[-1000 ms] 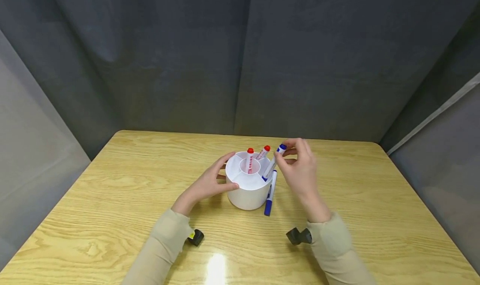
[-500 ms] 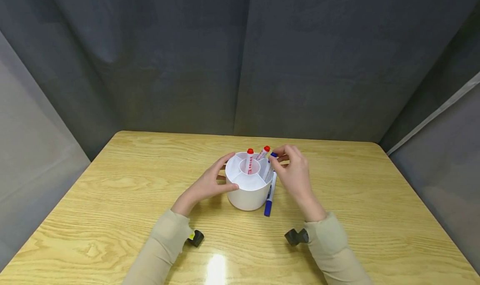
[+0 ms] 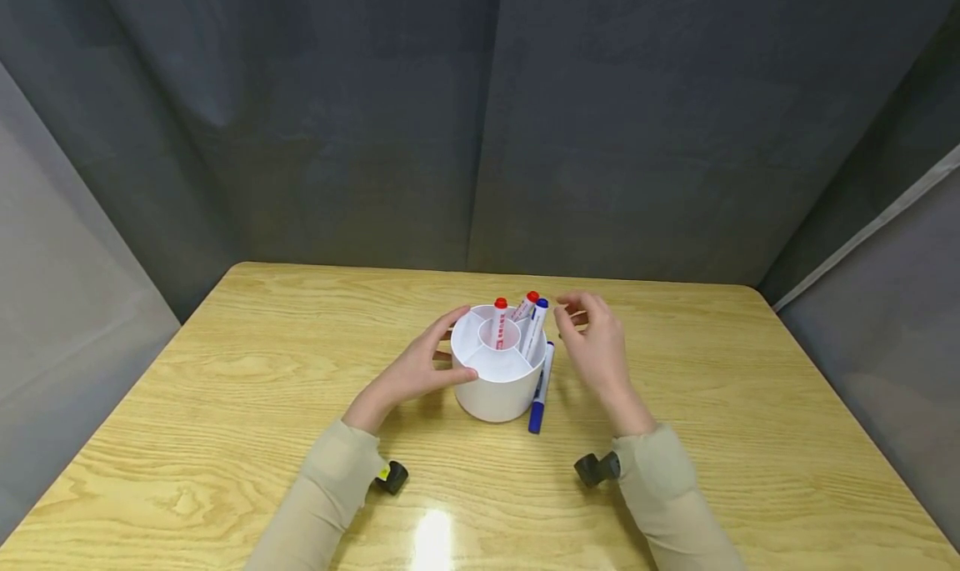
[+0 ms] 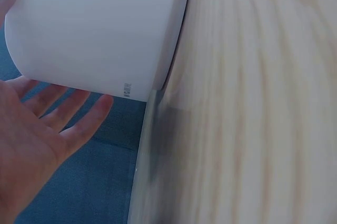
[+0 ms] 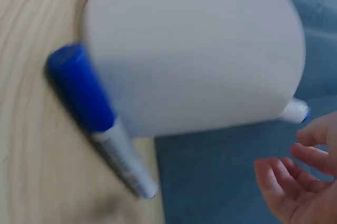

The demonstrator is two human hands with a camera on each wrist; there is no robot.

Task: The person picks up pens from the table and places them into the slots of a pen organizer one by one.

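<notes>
Right grip [image 3: 596, 338] apart, holding nothing, just right of blue pen [image 3: 534, 329] leaning in holder [image 3: 498, 383]. Left grip [image 3: 420, 367] spread on holder's side. Risk: your retreating fingers clip pen; holder tips, second pen [image 3: 540, 388] rolls.

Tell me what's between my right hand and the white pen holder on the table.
In the head view, the right hand hovers open beside the white pen holder. Between them lies a blue-capped marker flat on the table, against the holder's wall.
</notes>
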